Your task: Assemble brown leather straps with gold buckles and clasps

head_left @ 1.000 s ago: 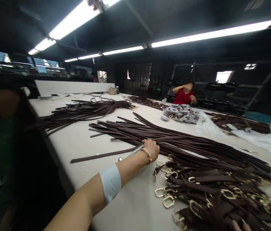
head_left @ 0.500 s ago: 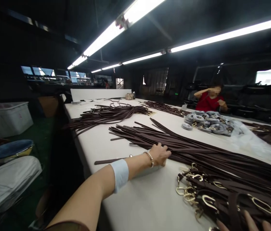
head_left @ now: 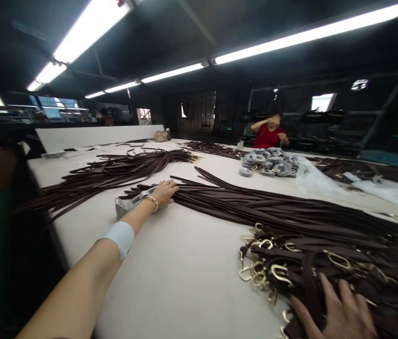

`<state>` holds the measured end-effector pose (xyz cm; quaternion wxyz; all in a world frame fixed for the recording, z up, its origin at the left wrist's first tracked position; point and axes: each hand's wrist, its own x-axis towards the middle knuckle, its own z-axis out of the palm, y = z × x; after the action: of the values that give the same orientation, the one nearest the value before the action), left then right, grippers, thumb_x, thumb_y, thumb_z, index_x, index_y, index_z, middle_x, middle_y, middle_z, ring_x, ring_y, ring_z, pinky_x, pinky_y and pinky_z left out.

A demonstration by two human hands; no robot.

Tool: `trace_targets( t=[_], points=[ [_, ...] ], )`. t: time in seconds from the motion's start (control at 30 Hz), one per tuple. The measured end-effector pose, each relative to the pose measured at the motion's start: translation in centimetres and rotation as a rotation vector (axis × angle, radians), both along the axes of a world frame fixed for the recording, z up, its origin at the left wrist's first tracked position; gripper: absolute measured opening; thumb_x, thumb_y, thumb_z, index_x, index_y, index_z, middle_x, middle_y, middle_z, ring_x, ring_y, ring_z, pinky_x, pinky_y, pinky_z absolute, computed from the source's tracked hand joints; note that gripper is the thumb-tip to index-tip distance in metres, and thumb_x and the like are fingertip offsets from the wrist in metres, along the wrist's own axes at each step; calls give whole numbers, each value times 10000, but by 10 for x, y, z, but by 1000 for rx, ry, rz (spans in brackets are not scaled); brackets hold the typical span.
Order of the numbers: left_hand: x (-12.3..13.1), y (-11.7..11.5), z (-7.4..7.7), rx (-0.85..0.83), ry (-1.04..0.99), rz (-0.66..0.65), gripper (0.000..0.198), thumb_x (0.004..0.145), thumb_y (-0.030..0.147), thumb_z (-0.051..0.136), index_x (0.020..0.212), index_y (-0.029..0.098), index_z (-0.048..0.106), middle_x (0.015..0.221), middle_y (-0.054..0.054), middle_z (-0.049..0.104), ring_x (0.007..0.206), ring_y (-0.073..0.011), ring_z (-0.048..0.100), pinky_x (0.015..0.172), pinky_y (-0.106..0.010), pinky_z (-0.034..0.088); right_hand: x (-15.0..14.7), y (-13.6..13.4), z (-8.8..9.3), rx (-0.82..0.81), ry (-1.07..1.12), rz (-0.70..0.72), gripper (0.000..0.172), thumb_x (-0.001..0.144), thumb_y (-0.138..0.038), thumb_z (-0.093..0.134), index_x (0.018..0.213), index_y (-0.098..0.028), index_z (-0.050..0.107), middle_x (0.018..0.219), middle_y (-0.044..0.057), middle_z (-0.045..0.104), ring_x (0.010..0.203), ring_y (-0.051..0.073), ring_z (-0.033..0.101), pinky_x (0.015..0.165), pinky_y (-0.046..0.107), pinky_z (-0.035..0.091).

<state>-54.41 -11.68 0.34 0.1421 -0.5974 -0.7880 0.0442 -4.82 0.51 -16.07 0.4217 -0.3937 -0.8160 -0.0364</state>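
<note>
A long bundle of dark brown leather straps point(head_left: 255, 207) lies across the white table point(head_left: 184, 273), with gold buckles point(head_left: 272, 270) at its near end. My left hand point(head_left: 165, 191) reaches far out and rests on the bundle's far ends, fingers stretched flat. A shiny metal bar point(head_left: 128, 203) lies under that wrist, which carries a bracelet; a pale band wraps the forearm. My right hand point(head_left: 336, 315) lies spread on the buckle end of the straps at the bottom edge.
A second strap bundle point(head_left: 121, 167) lies beyond the left hand. Grey rolls point(head_left: 269, 165) are piled on clear plastic point(head_left: 326, 186). More straps point(head_left: 361, 172) lie at right. A person in red point(head_left: 268, 136) sits at the far side. The table edge point(head_left: 48, 207) runs along my left.
My left hand has slid away from me along the straps to their far ends, the metal bar with it. My right hand has come further into view, flat on the buckles.
</note>
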Motion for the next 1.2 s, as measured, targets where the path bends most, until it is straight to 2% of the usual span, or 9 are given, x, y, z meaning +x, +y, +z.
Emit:
trace_targets(
  t=[0.1,0.2,0.27,0.33,0.47,0.7,0.87,1.03,1.2],
  points=[
    [53,43,-23,54,-43,-160,433,892,240,620,1301,172,495,1389,-112,468,1330,-271,375,1091,-433,335,-24,-13,19,14,5,-177,776,914,-641,267,1370,-48,473,1408,270,412,1376,470,255,1048,669,328],
    [120,82,-48,31,-88,-307,376,904,311,624,1249,190,540,1268,-72,558,1172,-239,520,970,-410,456,-39,-22,32,-18,-26,-278,846,926,-681,161,1330,-22,505,1429,277,383,1373,459,263,1021,624,389],
    [153,100,-59,29,-94,-311,266,930,299,592,1158,164,589,1167,-75,600,1065,-231,577,892,-417,505,-41,-26,36,-38,-48,-291,859,925,-691,142,1329,-29,511,1424,274,395,1363,456,285,997,617,417],
    [170,111,-62,41,-86,-271,229,945,287,574,1124,146,599,1129,-81,610,1028,-226,596,860,-417,528,-40,-27,38,-58,-57,-294,859,922,-700,149,1343,-41,504,1431,269,394,1360,456,292,967,622,442],
    [171,115,-57,15,-68,-200,238,942,292,587,1120,135,602,1117,-82,619,998,-218,616,839,-411,550,-39,-31,40,-88,-33,-288,871,919,-703,125,1350,-46,503,1445,258,388,1375,438,278,965,616,446],
    [178,111,-43,-29,-66,-193,258,945,315,584,1132,138,598,1077,-75,631,903,-190,638,773,-372,570,-38,-34,41,-133,35,-247,947,873,-788,135,1382,-62,468,1467,252,365,1398,423,242,984,622,424],
    [196,132,-39,53,-57,-208,317,945,306,581,1222,154,559,1194,-95,592,1037,-233,608,865,-434,546,-33,-27,34,-150,45,-169,889,887,-766,230,1391,-68,455,1477,254,345,1429,407,170,1053,619,349],
    [211,160,-40,4,-48,-161,268,943,316,589,1140,135,600,1107,-83,631,965,-212,633,835,-414,556,-34,-27,31,-172,60,-194,815,933,-703,191,1396,-89,462,1500,225,334,1428,393,180,1043,626,356],
    [212,170,-19,-21,0,-168,261,943,322,589,1118,129,606,1078,-79,638,924,-198,640,804,-390,565,-35,-23,26,-180,19,-199,789,939,-678,207,1389,-87,476,1506,214,330,1440,380,144,1055,618,344]
  ],
)
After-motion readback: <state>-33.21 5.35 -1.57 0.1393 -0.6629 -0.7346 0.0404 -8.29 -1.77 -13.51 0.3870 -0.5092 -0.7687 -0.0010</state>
